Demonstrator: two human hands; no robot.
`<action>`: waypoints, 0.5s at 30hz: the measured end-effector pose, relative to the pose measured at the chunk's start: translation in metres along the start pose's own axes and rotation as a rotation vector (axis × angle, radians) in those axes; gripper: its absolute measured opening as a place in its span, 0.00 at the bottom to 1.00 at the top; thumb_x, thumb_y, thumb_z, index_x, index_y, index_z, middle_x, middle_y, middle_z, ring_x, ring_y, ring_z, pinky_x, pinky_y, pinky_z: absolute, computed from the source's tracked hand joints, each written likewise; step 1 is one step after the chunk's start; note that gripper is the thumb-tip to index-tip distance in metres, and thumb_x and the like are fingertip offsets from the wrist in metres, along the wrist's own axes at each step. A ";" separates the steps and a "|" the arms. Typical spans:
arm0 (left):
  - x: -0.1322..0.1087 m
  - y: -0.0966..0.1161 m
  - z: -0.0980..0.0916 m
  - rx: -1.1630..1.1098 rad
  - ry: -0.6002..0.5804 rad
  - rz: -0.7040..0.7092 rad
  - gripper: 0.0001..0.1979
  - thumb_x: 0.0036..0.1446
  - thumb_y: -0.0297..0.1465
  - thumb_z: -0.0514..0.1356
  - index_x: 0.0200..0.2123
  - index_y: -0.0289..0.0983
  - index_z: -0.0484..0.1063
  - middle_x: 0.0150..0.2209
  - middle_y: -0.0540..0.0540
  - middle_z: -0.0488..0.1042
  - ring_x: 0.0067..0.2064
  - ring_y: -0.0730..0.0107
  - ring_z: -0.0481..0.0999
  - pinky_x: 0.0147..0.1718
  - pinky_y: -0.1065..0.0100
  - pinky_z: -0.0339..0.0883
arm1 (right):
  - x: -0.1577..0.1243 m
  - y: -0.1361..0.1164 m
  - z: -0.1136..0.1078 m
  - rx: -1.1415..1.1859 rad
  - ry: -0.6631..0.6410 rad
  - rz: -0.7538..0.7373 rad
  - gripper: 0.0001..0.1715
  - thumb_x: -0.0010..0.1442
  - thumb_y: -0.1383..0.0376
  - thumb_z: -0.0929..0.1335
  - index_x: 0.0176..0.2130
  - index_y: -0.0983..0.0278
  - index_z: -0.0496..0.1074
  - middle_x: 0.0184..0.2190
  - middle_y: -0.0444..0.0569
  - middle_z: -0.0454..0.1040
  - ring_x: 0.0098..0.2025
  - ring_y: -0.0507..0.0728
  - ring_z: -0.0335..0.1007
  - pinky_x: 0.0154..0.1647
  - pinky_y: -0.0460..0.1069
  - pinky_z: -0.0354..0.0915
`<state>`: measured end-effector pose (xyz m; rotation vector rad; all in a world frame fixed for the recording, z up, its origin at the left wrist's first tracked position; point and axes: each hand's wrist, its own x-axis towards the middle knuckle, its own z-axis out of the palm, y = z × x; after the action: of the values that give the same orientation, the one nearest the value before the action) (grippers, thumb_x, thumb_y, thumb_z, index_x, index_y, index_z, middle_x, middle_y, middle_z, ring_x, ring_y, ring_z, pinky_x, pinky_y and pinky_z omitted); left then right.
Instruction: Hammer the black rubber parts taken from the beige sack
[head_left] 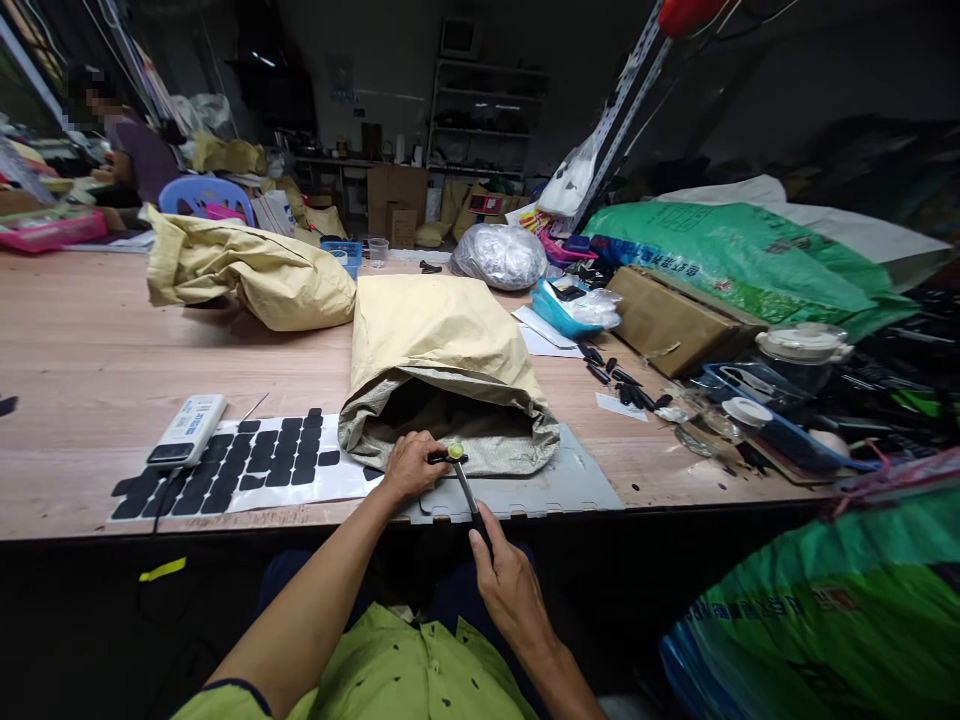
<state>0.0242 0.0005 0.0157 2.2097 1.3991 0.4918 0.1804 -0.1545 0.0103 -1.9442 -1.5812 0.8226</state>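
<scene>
A sack [442, 325] is lying on the table [90, 370], its mouth facing the near edge.
Just before the mouth, a tool [466, 487] is lying in the right hand [514, 590]; left, a device [187, 430] is resting partly on a sheet of pads [259, 460]; behind-left, a second sack [259, 275] is lying; right, small parts [598, 373] are lying near a carton [679, 318].

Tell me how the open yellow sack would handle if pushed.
The open yellow sack would probably flex, since its surface is creased and its rim folded. It seems unlikely to roll, lying broad and low on the table. Its weight I can't judge: the opening is dark inside.
</scene>
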 end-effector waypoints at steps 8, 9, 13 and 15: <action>0.000 -0.001 0.000 -0.018 0.003 0.009 0.11 0.56 0.39 0.63 0.41 0.44 0.79 0.38 0.49 0.75 0.44 0.64 0.70 0.44 0.64 0.59 | 0.019 0.004 -0.020 -0.052 0.102 0.104 0.34 0.66 0.54 0.54 0.67 0.61 0.57 0.59 0.53 0.69 0.59 0.60 0.68 0.58 0.52 0.63; 0.000 -0.002 0.000 -0.021 -0.003 0.014 0.12 0.56 0.39 0.62 0.42 0.44 0.79 0.38 0.49 0.75 0.44 0.64 0.70 0.44 0.64 0.59 | 0.022 0.004 -0.025 -0.087 0.112 0.126 0.34 0.66 0.55 0.54 0.67 0.61 0.56 0.59 0.53 0.69 0.58 0.60 0.68 0.57 0.53 0.64; 0.000 -0.005 -0.001 -0.019 -0.023 0.044 0.13 0.62 0.41 0.57 0.43 0.44 0.78 0.40 0.49 0.74 0.45 0.63 0.70 0.44 0.63 0.58 | 0.031 0.002 -0.035 -0.257 0.085 0.229 0.33 0.67 0.58 0.53 0.69 0.57 0.50 0.51 0.55 0.76 0.49 0.61 0.75 0.49 0.53 0.66; 0.000 -0.006 -0.001 -0.018 -0.030 0.057 0.14 0.64 0.41 0.54 0.43 0.43 0.77 0.40 0.49 0.74 0.45 0.64 0.69 0.44 0.63 0.58 | 0.032 0.000 -0.035 -0.341 0.064 0.275 0.34 0.68 0.58 0.52 0.70 0.56 0.47 0.43 0.56 0.78 0.44 0.62 0.76 0.45 0.54 0.66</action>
<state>0.0195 0.0028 0.0136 2.2387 1.3141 0.4878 0.2105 -0.1231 0.0296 -2.4458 -1.5142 0.6145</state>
